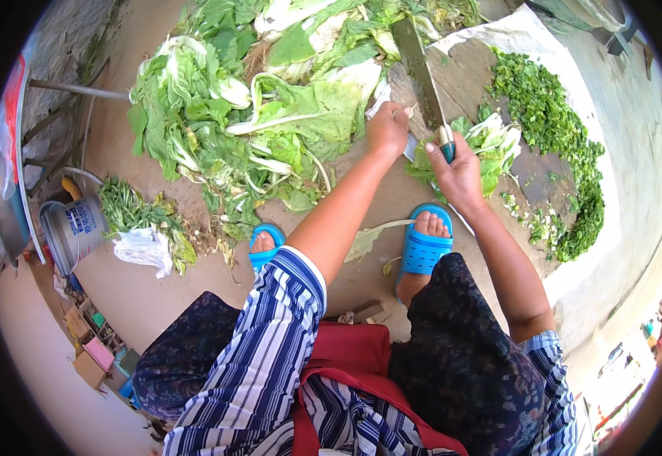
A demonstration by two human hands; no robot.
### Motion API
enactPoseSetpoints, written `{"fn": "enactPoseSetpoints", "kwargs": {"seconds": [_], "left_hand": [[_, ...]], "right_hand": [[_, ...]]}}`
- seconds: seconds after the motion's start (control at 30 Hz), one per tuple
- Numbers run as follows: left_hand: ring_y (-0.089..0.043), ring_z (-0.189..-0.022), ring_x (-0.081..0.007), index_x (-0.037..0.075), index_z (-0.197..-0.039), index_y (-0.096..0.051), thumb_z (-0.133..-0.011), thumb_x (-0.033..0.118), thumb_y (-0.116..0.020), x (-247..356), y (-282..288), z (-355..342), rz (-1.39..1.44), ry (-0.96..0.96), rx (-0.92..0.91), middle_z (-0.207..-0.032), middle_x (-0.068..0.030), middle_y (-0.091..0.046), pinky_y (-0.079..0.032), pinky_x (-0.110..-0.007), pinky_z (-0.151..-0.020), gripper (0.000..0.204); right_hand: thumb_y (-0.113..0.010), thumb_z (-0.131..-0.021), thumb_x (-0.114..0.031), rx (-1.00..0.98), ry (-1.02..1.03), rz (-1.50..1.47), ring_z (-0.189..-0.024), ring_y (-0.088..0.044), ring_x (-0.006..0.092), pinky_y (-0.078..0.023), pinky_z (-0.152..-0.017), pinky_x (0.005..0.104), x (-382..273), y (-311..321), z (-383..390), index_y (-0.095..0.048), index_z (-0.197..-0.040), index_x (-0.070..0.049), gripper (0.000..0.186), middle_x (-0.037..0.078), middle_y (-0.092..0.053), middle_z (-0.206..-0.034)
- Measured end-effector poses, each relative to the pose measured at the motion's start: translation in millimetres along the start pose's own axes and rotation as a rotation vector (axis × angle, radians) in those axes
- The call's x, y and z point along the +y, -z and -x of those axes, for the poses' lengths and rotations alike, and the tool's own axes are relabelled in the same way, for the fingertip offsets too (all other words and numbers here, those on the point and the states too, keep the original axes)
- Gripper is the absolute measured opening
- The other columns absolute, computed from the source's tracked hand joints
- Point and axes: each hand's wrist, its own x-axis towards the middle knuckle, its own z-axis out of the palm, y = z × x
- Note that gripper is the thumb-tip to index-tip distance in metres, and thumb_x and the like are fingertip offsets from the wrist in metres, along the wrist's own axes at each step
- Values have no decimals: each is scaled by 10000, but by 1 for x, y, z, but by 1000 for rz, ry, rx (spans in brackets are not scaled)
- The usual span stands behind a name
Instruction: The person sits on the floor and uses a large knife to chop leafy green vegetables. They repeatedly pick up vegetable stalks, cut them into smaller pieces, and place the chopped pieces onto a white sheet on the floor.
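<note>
My right hand point(460, 174) is closed round the green handle of a long kitchen knife point(420, 70), whose blade points away from me. Beside the blade, my left hand point(389, 129) is closed in a pinch; whatever its fingers hold is too small to make out. A bunch of leafy greens point(496, 144) with pale stalks lies just past my right hand on a wooden board point(464, 70). Finely chopped greens point(547, 114) curve along the board's right side. To the left of my hands spreads a big heap of leafy cabbage point(202, 114).
A white sheet point(601, 216) lies under the board. My feet, in blue sandals point(427, 251), stand close to the heap. On the left are a bucket point(80, 228), a white plastic bag point(145, 251), wilted greens point(137, 205) and a metal bar point(80, 89). A loose leaf point(365, 242) lies between my feet.
</note>
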Motion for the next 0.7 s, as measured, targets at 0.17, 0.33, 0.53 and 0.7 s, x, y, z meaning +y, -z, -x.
{"fn": "enactPoseSetpoints", "kwargs": {"seconds": [0.17, 0.33, 0.53, 0.7], "left_hand": [[-611, -672, -316, 16, -888, -473, -839, 190, -594, -7, -8, -6, -14, 27, 1, -707, -167, -615, -456, -400, -650, 218], [-603, -734, -355, 18, -880, -471, -841, 154, -582, -13, -8, -13, -88, -3, 2, -746, -196, -601, -451, -413, -678, 179], [-583, -644, -256, 22, -868, -491, -851, 147, -577, -20, -7, -12, -134, -151, -15, -696, -139, -596, -454, -364, -618, 152], [-569, -596, -199, 24, -866, -526, -856, 152, -581, -18, -6, -13, -158, -174, -12, -676, -108, -598, -454, -332, -583, 140]], "right_hand": [[-649, -828, -236, -4, -44, 29, -525, -440, 204, -418, -528, 341, 17, 1, -3, -533, -927, -42, 246, 107, -497, -610], [-641, -817, -262, -62, -86, 135, -591, -558, 333, -449, -571, 399, 12, 0, -8, -531, -933, -30, 281, 185, -567, -664], [-626, -805, -251, -117, -138, 229, -716, -591, 423, -467, -629, 461, 18, -12, -17, -530, -940, -18, 287, 246, -599, -734], [-620, -801, -273, -109, -178, 294, -756, -603, 419, -479, -682, 470, 13, -17, -26, -531, -941, -19, 302, 247, -615, -769]]}}
